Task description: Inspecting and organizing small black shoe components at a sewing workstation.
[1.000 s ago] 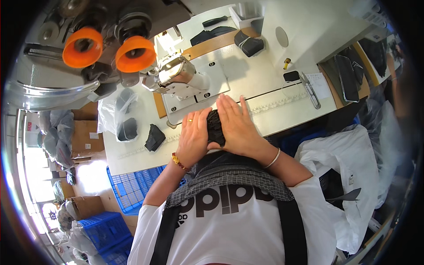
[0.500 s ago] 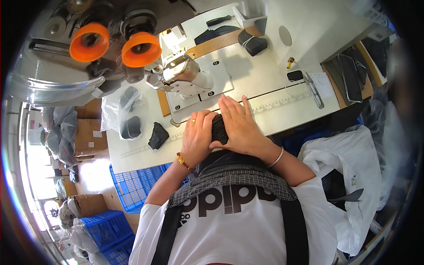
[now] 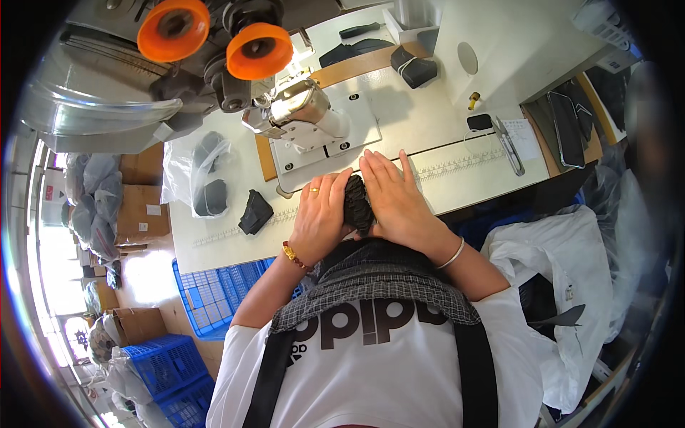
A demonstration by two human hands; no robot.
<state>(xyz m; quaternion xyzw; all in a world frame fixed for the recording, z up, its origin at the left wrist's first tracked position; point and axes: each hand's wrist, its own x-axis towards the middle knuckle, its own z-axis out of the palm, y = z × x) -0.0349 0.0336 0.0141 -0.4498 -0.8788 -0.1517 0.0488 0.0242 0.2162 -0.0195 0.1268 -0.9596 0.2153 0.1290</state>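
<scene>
A small thick stack of black pieces (image 3: 358, 205), with many layered edges, is squeezed between my two hands at the table's near edge. My left hand (image 3: 320, 217) presses on its left side, fingers together and slightly bent. Against the right side lies my right hand (image 3: 401, 207), fingers stretched forward and thumb low near the stack's near end. My palms hide the stack's sides. Just ahead of my fingertips stands the sewing machine (image 3: 303, 114) on its metal plate. Another small black bundle (image 3: 255, 212) lies on the table left of my left hand.
Two orange thread cones' cups (image 3: 260, 51) overhang the left. A clear bag (image 3: 203, 175) with black pieces lies at left; a tied black bundle (image 3: 414, 68) sits far right. Metal tweezers (image 3: 509, 148) and a phone (image 3: 566, 130) lie right. A blue crate (image 3: 214, 296) stands below the table.
The stack now shows more of its layered edges between my palms, and my right thumb has shifted. The whole view has moved slightly; the machine appears a little lower and further right.
</scene>
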